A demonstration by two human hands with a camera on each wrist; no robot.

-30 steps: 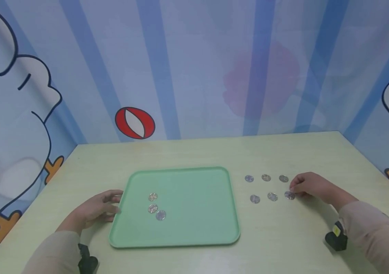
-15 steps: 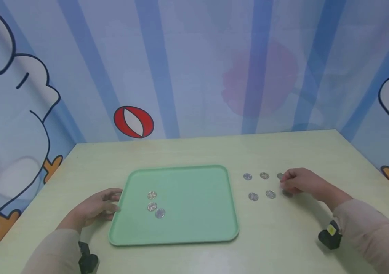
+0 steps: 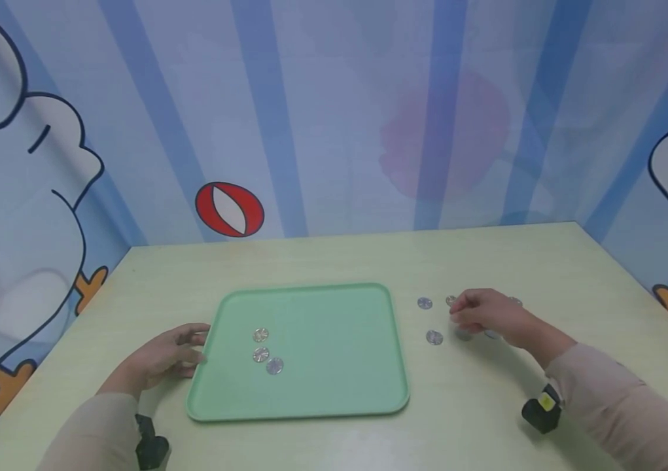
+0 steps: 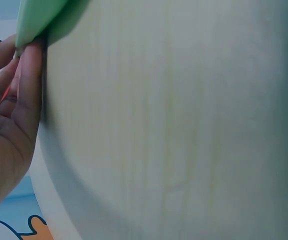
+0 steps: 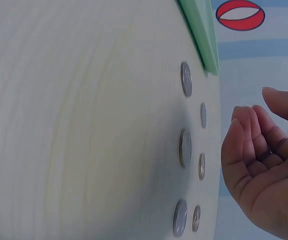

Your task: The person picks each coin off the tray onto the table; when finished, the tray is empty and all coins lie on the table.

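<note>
My right hand (image 3: 489, 317) hovers above the silver coins on the table, right of the green tray (image 3: 339, 353). In the right wrist view its fingers (image 5: 238, 142) are loosely bent, the thumb stands apart, and nothing shows between them. Below lie two rows of coins, among them a back coin (image 3: 424, 303) and a front coin (image 3: 434, 337); the hand partly covers others in the head view. My left hand (image 3: 163, 356) rests its fingertips at the tray's left rim, fingers relaxed. On the tray's left half lie three coins (image 3: 260, 354).
The pale wooden table (image 3: 322, 261) ends at a blue striped backdrop (image 3: 334, 118) with a printed red and white ball (image 3: 229, 209). Printed cartoon figures cover both sides. A dark wrist camera (image 3: 542, 409) hangs below the right sleeve, close over the tabletop.
My right hand has moved left, from the rightmost coins to over the middle ones, uncovering a coin at the right. The left hand, the tray and its coins stay put.
</note>
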